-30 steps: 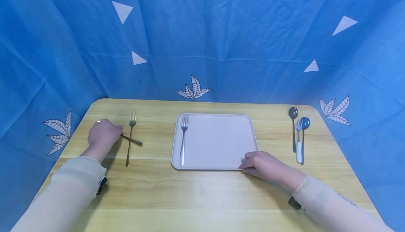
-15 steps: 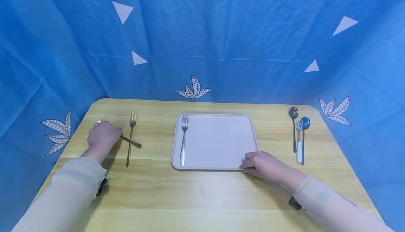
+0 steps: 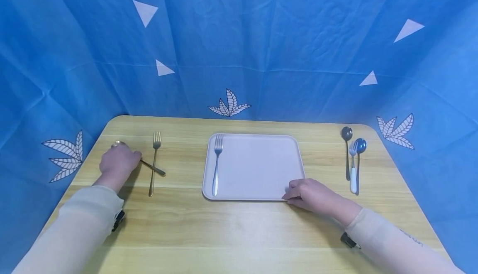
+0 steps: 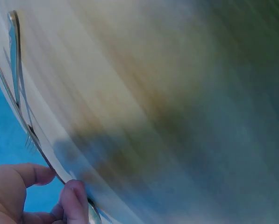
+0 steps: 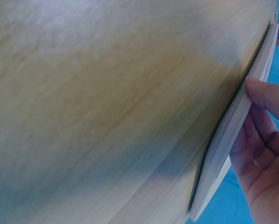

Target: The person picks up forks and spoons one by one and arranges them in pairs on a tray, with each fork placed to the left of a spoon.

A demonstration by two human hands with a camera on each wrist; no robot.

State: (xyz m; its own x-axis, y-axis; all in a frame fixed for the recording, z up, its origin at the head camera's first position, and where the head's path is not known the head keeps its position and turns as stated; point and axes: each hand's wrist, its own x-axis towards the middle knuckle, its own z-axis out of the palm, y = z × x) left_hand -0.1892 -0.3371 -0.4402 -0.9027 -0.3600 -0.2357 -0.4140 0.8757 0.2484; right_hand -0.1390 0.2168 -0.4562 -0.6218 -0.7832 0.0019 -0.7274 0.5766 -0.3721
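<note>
At the left of the table, my left hand pinches a gold spoon between thumb and fingers. The spoon's bowl peeks out beyond the fingers, and its handle lies across a gold fork. My right hand grips the near right corner of a pale rectangular tray. In the right wrist view the thumb presses the outer side of the tray's rim, with the other fingers on the far side. A silver fork lies along the tray's left side.
Right of the tray lie a dark spoon, a white-handled fork and a spoon with a shiny bluish bowl, the last two overlapping. A blue curtain closes off the wooden table behind and at both sides.
My left hand has drifted slightly left with the gold spoon, whose handle end slid left and a little nearer across the gold fork. The right hand and tray stay put.
</note>
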